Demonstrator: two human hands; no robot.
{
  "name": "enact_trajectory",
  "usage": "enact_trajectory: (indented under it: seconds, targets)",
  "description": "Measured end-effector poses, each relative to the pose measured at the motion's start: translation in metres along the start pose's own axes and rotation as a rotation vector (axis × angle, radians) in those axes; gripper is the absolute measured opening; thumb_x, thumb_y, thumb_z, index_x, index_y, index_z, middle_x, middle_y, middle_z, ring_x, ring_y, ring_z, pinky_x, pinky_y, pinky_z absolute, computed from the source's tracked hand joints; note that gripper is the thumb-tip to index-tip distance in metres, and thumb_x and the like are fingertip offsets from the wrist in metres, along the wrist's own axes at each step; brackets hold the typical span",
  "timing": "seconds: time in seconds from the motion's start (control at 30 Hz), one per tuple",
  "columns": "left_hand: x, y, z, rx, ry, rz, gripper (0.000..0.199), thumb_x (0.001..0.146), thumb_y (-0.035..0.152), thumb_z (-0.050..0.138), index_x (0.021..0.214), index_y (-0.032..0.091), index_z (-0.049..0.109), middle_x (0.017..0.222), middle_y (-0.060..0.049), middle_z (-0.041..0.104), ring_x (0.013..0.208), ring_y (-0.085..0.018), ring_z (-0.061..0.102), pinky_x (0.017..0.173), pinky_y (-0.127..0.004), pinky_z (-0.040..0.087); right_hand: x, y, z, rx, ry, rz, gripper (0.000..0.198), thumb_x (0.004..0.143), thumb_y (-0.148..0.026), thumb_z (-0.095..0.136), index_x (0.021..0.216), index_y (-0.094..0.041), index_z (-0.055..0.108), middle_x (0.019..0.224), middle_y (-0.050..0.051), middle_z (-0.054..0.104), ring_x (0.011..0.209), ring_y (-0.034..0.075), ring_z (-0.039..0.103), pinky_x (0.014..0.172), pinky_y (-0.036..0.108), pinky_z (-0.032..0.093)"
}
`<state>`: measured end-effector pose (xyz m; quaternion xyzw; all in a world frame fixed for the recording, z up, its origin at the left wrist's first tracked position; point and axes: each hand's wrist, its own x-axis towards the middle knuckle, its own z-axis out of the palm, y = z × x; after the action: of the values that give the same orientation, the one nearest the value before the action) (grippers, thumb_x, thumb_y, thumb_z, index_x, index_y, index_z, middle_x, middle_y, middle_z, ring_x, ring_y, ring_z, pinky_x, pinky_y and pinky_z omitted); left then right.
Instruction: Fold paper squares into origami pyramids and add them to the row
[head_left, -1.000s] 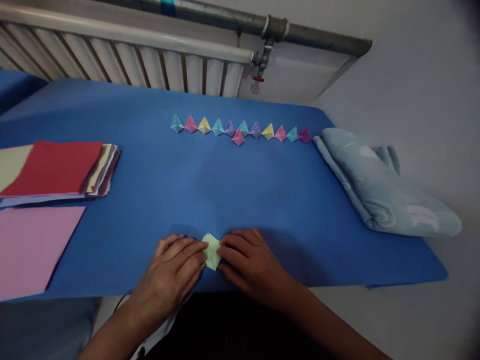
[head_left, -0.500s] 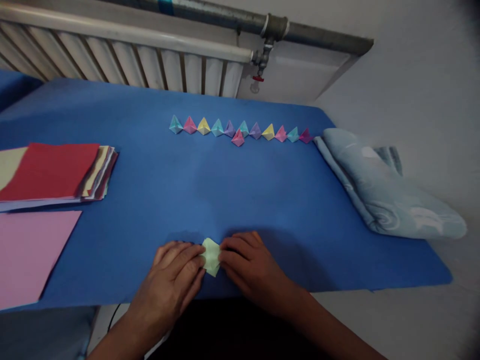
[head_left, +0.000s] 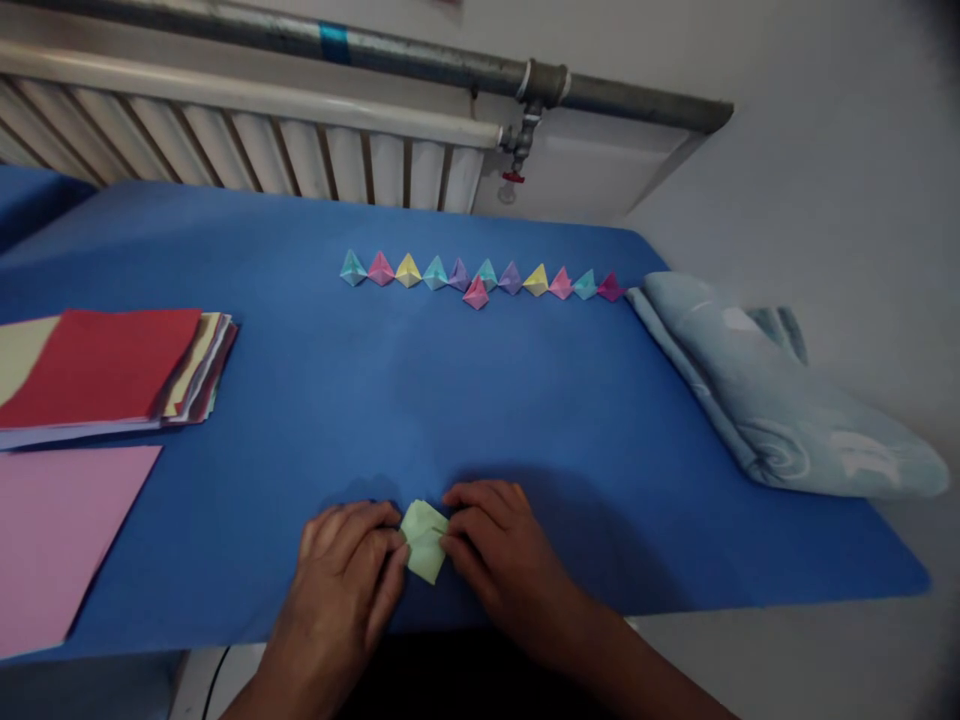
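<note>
A small folded piece of pale green paper (head_left: 425, 541) lies near the front edge of the blue table, between my two hands. My left hand (head_left: 341, 575) pinches its left corner between thumb and fingertips. On the opposite side, my right hand (head_left: 506, 555) grips the right corner, its fingers bent and close together. A crease and a raised flap show across the paper's middle. Farther back stands a row of small folded paper shapes (head_left: 436, 273) in blue, pink, yellow and purple. One pink folded shape (head_left: 476, 293) sits just in front of that row.
At left is a stack of coloured paper with a red sheet (head_left: 105, 365) on top, and a pink sheet (head_left: 67, 540) nearer me. A folded light blue blanket (head_left: 780, 400) lies on the table's (head_left: 525, 400) right side. Behind stands a white radiator (head_left: 300, 160) with a pipe.
My view has tilted up slightly, so everything sits lower. My fingers have drawn outward a little, and more of the green paper shows, with its flap slightly raised.
</note>
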<state>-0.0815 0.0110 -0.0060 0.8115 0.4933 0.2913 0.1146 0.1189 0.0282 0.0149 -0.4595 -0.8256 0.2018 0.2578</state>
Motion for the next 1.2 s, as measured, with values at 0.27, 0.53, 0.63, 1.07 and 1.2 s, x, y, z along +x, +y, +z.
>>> enact_trajectory:
  seconds: [0.27, 0.53, 0.63, 1.07, 1.2]
  targets:
    - [0.0003, -0.0001, 0.0001, 0.007, -0.019, -0.012, 0.011, 0.091, 0.02, 0.049, 0.09, 0.021, 0.06, 0.102, -0.006, 0.065, 0.097, -0.025, 0.057, 0.082, -0.043, 0.04, -0.0003, 0.0013, -0.0026, 0.032, -0.008, -0.001, 0.009, 0.09, -0.017, 0.054, 0.092, -0.019, 0.062, 0.102, 0.005, 0.065, 0.094, 0.019, 0.057, 0.081, 0.036, 0.044]
    - [-0.0031, -0.0013, -0.0019, 0.053, -0.029, 0.068, 0.019, 0.091, 0.016, 0.048, 0.1, 0.022, 0.063, 0.104, -0.005, 0.068, 0.098, -0.023, 0.059, 0.088, -0.044, 0.042, -0.001, 0.0022, -0.0007, 0.013, -0.009, -0.035, 0.014, 0.092, -0.02, 0.051, 0.099, -0.019, 0.063, 0.099, 0.006, 0.067, 0.09, 0.02, 0.057, 0.079, 0.037, 0.044]
    - [-0.0035, -0.0005, -0.0011, 0.06, -0.013, 0.069, 0.021, 0.09, 0.015, 0.048, 0.102, 0.022, 0.064, 0.104, -0.005, 0.069, 0.098, -0.023, 0.06, 0.09, -0.044, 0.043, -0.0011, 0.0018, -0.0015, 0.014, -0.013, -0.05, 0.015, 0.093, -0.019, 0.049, 0.099, -0.02, 0.063, 0.098, 0.006, 0.068, 0.089, 0.019, 0.058, 0.078, 0.036, 0.045]
    - [-0.0087, -0.0029, 0.0015, 0.106, -0.041, 0.132, 0.029, 0.09, 0.013, 0.049, 0.115, 0.019, 0.061, 0.112, -0.007, 0.067, 0.103, -0.026, 0.058, 0.091, -0.05, 0.042, -0.0055, 0.0004, -0.0051, -0.021, -0.082, -0.083, 0.024, 0.093, -0.019, 0.049, 0.114, -0.023, 0.06, 0.114, 0.003, 0.067, 0.097, 0.022, 0.055, 0.084, 0.041, 0.042]
    - [-0.0086, -0.0032, 0.0016, 0.112, -0.052, 0.139, 0.03, 0.091, 0.012, 0.047, 0.116, 0.02, 0.06, 0.112, -0.007, 0.067, 0.103, -0.026, 0.057, 0.091, -0.05, 0.042, -0.0061, -0.0011, -0.0063, -0.062, -0.112, -0.078, 0.024, 0.095, -0.021, 0.046, 0.114, -0.022, 0.061, 0.116, 0.004, 0.066, 0.1, 0.023, 0.053, 0.086, 0.041, 0.041]
